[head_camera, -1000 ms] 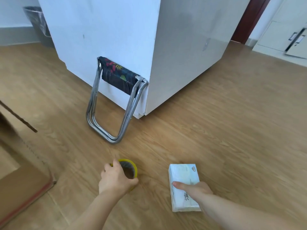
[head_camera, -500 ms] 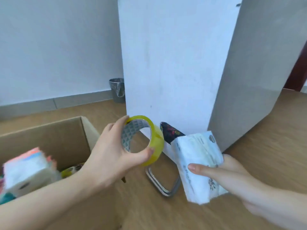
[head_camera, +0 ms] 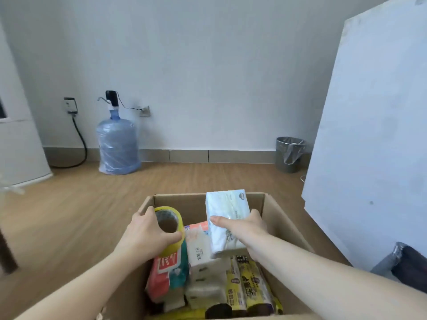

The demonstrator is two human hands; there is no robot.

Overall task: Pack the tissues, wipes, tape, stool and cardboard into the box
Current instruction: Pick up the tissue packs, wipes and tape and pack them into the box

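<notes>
Left hand (head_camera: 147,234) gripping yellow tape roll (head_camera: 169,229) over box (head_camera: 286,218), right hand (head_camera: 245,227) clutching white tissue pack (head_camera: 225,218) above box centre, wipes (head_camera: 168,271) & more tissues (head_camera: 199,248) already inside, water jug (head_camera: 117,144) & bin (head_camera: 290,153) by far wall

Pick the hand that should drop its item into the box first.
Left, probably. The left hand holds the tape low, just above the packs in the box. The right hand holds its tissues higher, tilted, over a stack already there.
</notes>
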